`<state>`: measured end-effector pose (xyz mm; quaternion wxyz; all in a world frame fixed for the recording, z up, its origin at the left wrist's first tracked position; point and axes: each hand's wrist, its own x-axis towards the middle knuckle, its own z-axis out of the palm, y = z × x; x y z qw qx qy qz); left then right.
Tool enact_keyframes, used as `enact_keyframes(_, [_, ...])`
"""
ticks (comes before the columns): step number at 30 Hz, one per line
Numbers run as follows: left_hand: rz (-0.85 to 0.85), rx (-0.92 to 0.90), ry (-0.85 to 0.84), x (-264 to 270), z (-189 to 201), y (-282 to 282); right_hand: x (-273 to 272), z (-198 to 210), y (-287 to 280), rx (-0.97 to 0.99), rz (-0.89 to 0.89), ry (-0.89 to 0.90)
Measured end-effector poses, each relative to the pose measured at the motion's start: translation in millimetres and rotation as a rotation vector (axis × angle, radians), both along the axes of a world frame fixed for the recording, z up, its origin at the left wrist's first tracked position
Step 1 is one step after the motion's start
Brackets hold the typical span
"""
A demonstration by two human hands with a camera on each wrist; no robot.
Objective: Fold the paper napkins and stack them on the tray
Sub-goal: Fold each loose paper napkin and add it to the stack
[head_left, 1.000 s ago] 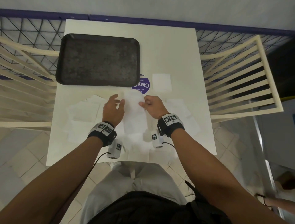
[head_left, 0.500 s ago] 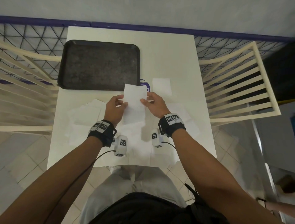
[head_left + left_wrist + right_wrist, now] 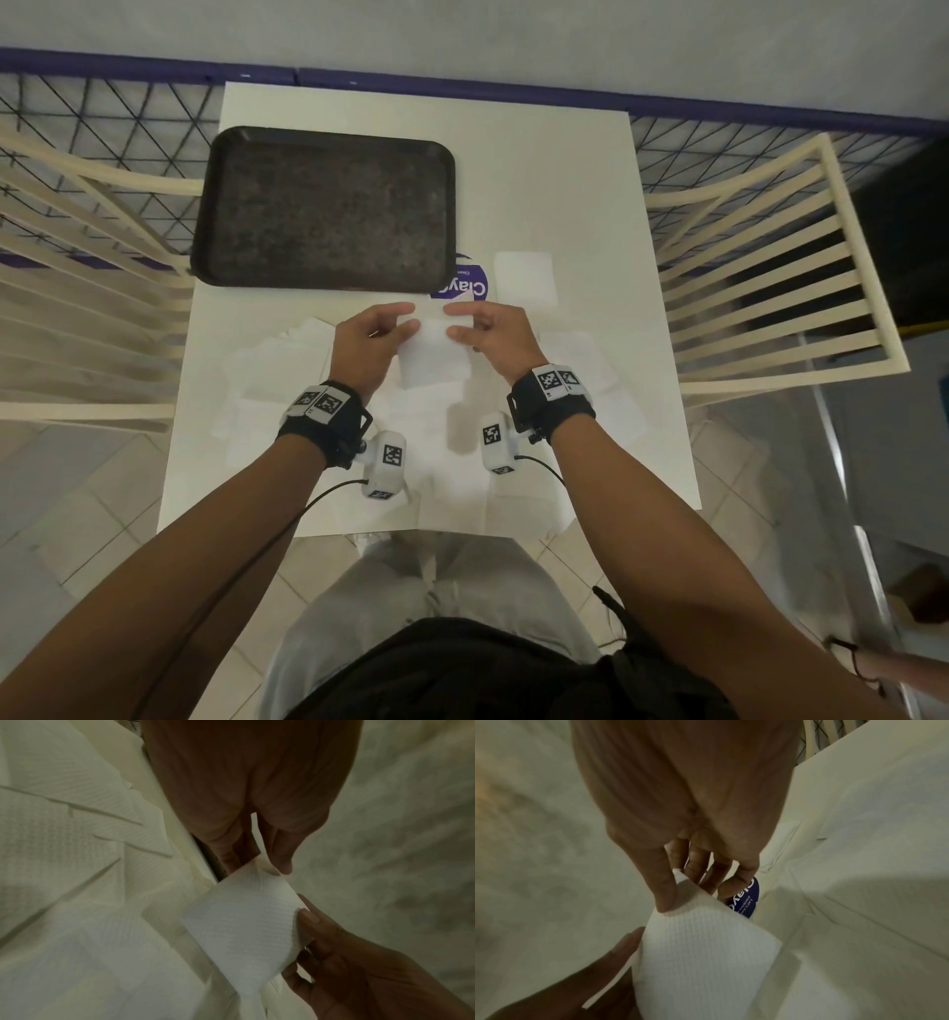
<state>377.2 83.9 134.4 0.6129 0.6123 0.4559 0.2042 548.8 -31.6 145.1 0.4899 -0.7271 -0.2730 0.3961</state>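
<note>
Just in front of the dark rectangular plastic tray [image 3: 323,205], a white textured paper napkin [image 3: 434,354] is held up off the white counter [image 3: 554,169] between both hands. Left hand [image 3: 367,344] pinches its left edge with curled fingers [image 3: 282,850]; right hand [image 3: 500,334] pinches the right edge likewise. More unfolded white napkins [image 3: 277,360] lie spread nearer than the tray, and a small folded white napkin [image 3: 525,277] rests right of it beside a blue round sticker [image 3: 462,288].
</note>
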Motion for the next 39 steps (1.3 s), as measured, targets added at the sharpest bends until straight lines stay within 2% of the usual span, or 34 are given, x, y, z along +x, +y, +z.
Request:
enact_keyframes(5, [-0.049, 0.07, 0.07, -2.3, 1.1, 0.9, 3.0, -2.7, 0.5, -0.039, 0.011, -0.121])
enact_keyframes(13, [-0.124, 0.332, 0.175, -1.2, 4.6, 0.1, 1.7, 0.6, -3.5, -0.078, 0.03, -0.246])
enact_keyframes(18, [-0.123, 0.457, 0.239, 0.6, 2.9, -2.0, 3.6, -1.2, -5.9, -0.113, 0.057, -0.386])
enact_keyframes(22, [-0.178, 0.541, 0.209, 0.4, 3.5, -5.7, -5.3, 9.9, -1.4, -0.151, 0.127, -0.496])
enact_keyframes(25, [-0.203, 0.521, 0.181, 1.1, 7.0, -10.2, -13.2, 21.0, 6.5, -0.172, 0.185, -0.595])
enact_keyframes(32, [-0.163, 0.485, 0.164, -4.6, 16.0, -10.0, -12.9, 28.2, 6.3, -0.204, 0.175, -0.525])
enact_keyframes(34, [-0.139, 0.465, 0.163, -7.0, 16.2, -7.8, -5.2, 26.5, 3.9, -0.213, 0.137, -0.466])
enact_keyframes(37, [-0.094, 0.409, 0.15, -9.4, 17.5, -7.9, 1.4, 25.2, -1.7, -0.123, 0.069, -0.318])
enact_keyframes(39, [-0.083, 0.376, 0.139, -8.6, 17.6, -9.7, 0.5, 28.1, -3.5, -0.105, 0.046, -0.294])
